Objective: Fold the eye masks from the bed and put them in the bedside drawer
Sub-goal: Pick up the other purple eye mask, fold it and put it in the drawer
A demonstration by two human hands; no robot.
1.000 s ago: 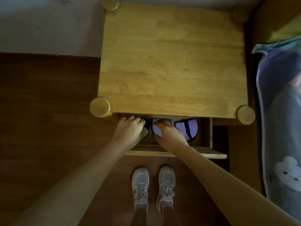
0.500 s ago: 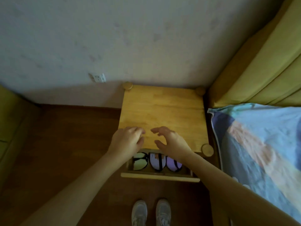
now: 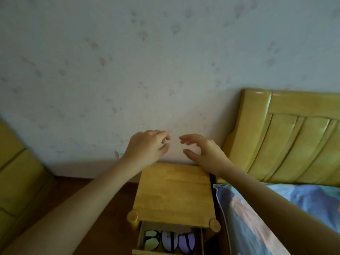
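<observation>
Three folded masks [image 3: 169, 243] are seen in the open drawer [image 3: 166, 252]; both hands, left [image 3: 147, 146] and right [image 3: 201, 150], are held up, loosely curled, empty.

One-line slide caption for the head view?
Both empty hands, left hand and right hand, raised above the open wooden bedside drawer holding three folded eye masks.

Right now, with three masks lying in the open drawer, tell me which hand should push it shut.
Probably the left. Both the left hand and right hand are raised, holding nothing. The drawer lies nearer the left forearm's line; the right arm comes in from over the bed. The margin is slight.
</observation>
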